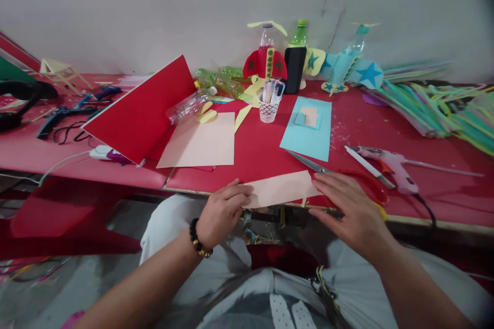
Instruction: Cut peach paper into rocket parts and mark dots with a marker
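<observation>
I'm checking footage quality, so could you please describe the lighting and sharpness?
Head view: dim, soft light, deeper shadow under the red table; same view: dark upper-right corner; same view: left hand, right hand and paper strip readable, fine detail soft.

On the red desk (254,146), a pale paper strip (280,190) lies along the front edge, the left hand's (225,209) fingers over one end and the right hand (353,211), fingers outstretched, at the other. Scissors (313,165) lie partly beneath the right hand, near a blue sheet (322,139) and a pink glue gun (395,167). Behind, a patterned cup (268,111) of pens stands before decorated bottles (267,56).
</observation>
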`<state>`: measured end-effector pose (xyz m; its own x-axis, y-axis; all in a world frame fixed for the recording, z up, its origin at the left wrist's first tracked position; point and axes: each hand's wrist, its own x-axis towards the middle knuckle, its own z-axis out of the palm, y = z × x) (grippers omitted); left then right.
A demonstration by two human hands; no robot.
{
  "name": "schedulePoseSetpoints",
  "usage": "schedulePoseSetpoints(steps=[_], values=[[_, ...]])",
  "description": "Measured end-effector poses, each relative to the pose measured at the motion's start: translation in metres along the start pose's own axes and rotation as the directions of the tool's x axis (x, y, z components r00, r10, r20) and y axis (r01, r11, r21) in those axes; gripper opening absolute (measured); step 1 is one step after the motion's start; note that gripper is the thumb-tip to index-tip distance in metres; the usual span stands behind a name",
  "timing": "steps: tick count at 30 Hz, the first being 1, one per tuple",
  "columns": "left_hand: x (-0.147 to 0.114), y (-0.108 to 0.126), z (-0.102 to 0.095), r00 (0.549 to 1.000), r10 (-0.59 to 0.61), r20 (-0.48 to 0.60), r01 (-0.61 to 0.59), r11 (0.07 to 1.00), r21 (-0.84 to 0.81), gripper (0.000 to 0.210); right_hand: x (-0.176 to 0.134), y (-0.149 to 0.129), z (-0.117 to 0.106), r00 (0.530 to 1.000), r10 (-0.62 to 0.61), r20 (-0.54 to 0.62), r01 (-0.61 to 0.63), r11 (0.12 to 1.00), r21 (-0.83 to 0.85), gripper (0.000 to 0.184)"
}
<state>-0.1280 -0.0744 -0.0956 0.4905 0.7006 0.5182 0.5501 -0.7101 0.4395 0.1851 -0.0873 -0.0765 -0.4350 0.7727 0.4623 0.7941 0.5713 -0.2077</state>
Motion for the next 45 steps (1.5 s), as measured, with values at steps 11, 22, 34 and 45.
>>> schedulePoseSetpoints(steps=[11,22,34,45], values=[[0.001,-0.008,-0.005,0.997,-0.053,-0.054,0.052,0.999,-0.013,0.025,-0.003,-0.005,0.014,0.994,-0.109,-0.009,0.108,0.991,-0.078,0.019],[0.003,-0.009,-0.006,0.997,-0.059,-0.046,0.06,0.998,0.013,0.015,-0.009,-0.004,0.017,0.994,-0.077,-0.072,0.074,0.996,-0.046,0.021],[0.003,-0.008,-0.008,0.992,-0.126,-0.033,0.126,0.992,0.008,0.008,-0.011,0.003,0.019,0.995,-0.019,-0.097,0.025,0.998,0.057,0.02],[0.005,-0.01,-0.007,0.995,-0.089,-0.053,0.089,0.996,-0.007,0.008,-0.008,-0.001,0.018,0.994,0.009,-0.11,0.001,0.997,0.082,0.018]])
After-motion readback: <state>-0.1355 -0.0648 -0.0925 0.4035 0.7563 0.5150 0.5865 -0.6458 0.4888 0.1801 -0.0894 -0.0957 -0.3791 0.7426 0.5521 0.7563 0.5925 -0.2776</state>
